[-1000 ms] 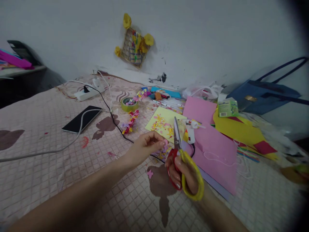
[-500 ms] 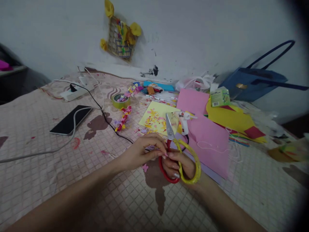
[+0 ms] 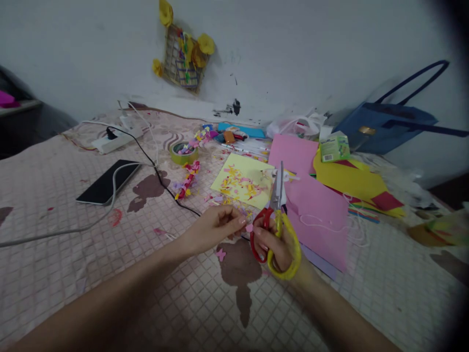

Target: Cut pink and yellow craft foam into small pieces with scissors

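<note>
My right hand (image 3: 274,244) is closed round scissors (image 3: 277,193) with one red and one yellow handle loop, the blades pointing up and away from me. A small pink paper piece (image 3: 249,228) shows between my two hands, close to the left fingertips. My left hand (image 3: 214,229) is closed in a pinch at that piece; how firmly each hand has it I cannot tell. Below them a pink paper butterfly cutout (image 3: 220,254) lies on the patterned tablecloth (image 3: 190,298). Just beyond, a pale yellow sheet (image 3: 234,164) carries many tiny paper scraps.
Partly behind the blades lies a white glue gun (image 3: 289,177). Pink paper (image 3: 322,220) is at right, near a blue bag (image 3: 388,127). A tape roll (image 3: 184,154), a decorated red stick (image 3: 187,183), a black cable (image 3: 170,194) and a dark tablet (image 3: 109,182) are at left.
The scissors have swung from leaning left to nearly upright, moving a little right. My hands, touching at the fingertips before, are now slightly farther apart, with the pink piece more visible.
</note>
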Available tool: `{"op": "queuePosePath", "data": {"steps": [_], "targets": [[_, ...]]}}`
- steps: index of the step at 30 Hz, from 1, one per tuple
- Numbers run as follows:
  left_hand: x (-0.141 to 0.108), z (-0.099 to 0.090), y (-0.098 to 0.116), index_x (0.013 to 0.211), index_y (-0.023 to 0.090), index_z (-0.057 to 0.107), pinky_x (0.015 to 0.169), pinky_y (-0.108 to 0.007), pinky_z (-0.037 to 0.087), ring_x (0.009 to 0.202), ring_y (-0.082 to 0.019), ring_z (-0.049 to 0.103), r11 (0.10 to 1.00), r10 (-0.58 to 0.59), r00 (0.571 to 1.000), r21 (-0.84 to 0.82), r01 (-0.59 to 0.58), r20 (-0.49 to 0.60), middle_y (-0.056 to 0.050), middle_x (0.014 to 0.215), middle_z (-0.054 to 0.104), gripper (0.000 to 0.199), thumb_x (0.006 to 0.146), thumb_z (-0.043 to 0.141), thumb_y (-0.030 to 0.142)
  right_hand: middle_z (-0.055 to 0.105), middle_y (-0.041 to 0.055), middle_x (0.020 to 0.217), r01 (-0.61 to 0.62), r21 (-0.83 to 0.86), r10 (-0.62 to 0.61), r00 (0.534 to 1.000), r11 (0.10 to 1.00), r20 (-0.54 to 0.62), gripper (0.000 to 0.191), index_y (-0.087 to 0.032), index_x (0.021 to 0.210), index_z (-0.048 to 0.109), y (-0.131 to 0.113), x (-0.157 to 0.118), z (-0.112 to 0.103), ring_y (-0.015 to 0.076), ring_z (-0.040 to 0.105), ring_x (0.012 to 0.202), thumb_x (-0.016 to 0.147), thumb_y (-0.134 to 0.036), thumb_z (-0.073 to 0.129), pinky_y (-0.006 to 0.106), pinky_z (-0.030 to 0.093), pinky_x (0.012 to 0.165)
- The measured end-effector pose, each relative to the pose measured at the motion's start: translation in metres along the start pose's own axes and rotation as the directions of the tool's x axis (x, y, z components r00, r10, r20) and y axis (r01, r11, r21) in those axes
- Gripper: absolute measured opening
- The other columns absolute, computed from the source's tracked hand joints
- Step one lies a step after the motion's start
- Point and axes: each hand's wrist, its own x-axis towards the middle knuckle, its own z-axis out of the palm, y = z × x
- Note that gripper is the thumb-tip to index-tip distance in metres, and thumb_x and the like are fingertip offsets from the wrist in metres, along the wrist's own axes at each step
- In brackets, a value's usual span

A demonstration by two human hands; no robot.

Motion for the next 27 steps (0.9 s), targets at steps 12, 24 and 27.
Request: {"op": "queuePosePath", "data": {"steps": [12,24,27], "targets": [[0.000,-0.003,0.002,0.069,0.014,0.064,0.052,-0.018,0.040,0.052,-0.007,0.051,0.985,-0.147,0.982,-0.078,0.156,0.115,-0.001,0.060,0.060,0.029,0.076,0.065,0.041,0.046,-0.0054,0.049,-0.004,-0.330,-0.003,1.000,0.944,-0.020,0.026,-0.019,0.072,0.051,0.000,-0.005,-0.003,0.0097,0.042,0.042,0.082,-0.043,0.053,0.023,0.034,0.042],[0.002,-0.006,0.005,0.071,0.014,0.063,0.060,-0.021,0.045,0.061,-0.010,0.057,0.983,-0.081,0.980,-0.179,0.048,-0.183,-0.002,0.068,0.064,0.022,0.076,0.067,0.034,0.043,-0.0049,0.053,0.018,-0.238,0.005,0.996,0.971,0.094,0.044,-0.021,0.084,0.048,0.007,-0.015,-0.003,0.0110,0.039,0.045,0.086,-0.063,0.038,0.024,0.032,0.044],[0.002,-0.008,0.010,0.072,0.014,0.062,0.063,-0.023,0.047,0.064,-0.011,0.059,0.974,-0.033,0.964,-0.223,-0.028,-0.265,-0.002,0.070,0.066,0.019,0.077,0.067,0.033,0.043,-0.0037,0.055,-0.010,-0.347,0.073,0.983,0.938,0.170,0.046,-0.020,0.082,0.050,0.007,-0.019,-0.001,0.0117,0.039,0.048,0.087,-0.063,0.036,0.025,0.031,0.046]]}}
